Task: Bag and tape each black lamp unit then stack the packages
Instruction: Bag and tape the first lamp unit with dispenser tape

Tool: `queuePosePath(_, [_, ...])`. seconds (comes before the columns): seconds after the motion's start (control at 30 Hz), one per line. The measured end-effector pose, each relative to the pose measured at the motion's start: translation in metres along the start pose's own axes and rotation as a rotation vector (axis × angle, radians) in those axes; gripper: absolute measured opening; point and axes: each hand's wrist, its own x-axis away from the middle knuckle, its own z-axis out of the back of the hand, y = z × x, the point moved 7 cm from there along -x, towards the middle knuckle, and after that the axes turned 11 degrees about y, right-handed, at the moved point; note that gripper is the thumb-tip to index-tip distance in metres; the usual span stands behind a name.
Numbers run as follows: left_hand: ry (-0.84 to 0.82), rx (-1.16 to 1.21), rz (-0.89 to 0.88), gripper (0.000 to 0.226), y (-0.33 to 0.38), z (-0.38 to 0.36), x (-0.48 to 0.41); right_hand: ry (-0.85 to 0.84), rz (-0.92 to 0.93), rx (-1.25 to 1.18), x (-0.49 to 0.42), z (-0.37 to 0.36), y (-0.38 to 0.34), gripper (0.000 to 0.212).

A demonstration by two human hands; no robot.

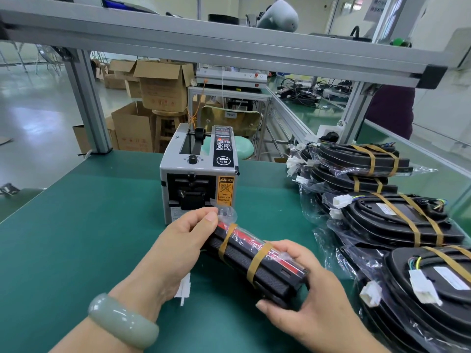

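**Taped unit lies aslant, stack off to its right**

My left hand (183,240) pinches the far end of the bagged unit (257,258), held over the middle of the worktop (89,225). Its long axis runs far-left to near-right, with two tape bands round it. My right hand (300,301) grips the near end and is nearer the stack (397,220) at the right edge.

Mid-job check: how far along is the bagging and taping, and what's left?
Done: several bagged, taped packages lie stacked on the right. In hand: the left hand and right hand grip a bagged lamp unit already carrying two tape bands, in front of the tape dispenser. Left: setting it on a stack; no unbagged units are in view.
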Motion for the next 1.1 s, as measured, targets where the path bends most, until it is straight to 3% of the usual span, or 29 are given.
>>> queuePosePath(0.07, [0.083, -0.019, -0.064, 0.015, 0.006, 0.008, -0.005, 0.06, 0.005, 0.013, 0.0, 0.002, 0.0, 0.076])
queuePosePath(0.13, [0.278, -0.011, -0.103, 0.01, 0.013, 0.025, -0.011, 0.156, 0.001, 0.081, 0.001, 0.006, 0.002, 0.08])
queuePosePath(0.23, [0.451, 0.07, -0.01, 0.01, 0.015, 0.043, -0.024, 0.292, 0.078, 0.241, -0.002, 0.011, -0.002, 0.072])
queuePosePath(0.37, [0.457, 0.159, 0.189, 0.013, 0.01, 0.041, -0.041, 0.365, 0.138, 0.363, -0.005, 0.01, -0.011, 0.073])
queuePosePath(0.47, [0.439, 0.173, 0.236, 0.013, 0.009, 0.035, -0.049, 0.363, 0.155, 0.397, -0.005, 0.007, -0.015, 0.072])
queuePosePath(0.9, [0.465, 0.234, 0.226, 0.005, 0.014, 0.027, -0.052, 0.34, 0.151, 0.405, -0.005, 0.007, -0.017, 0.072])
queuePosePath(1.1, [0.467, 0.208, 0.221, 0.013, 0.016, 0.028, -0.055, 0.336, 0.103, 0.387, -0.004, 0.008, -0.012, 0.071])
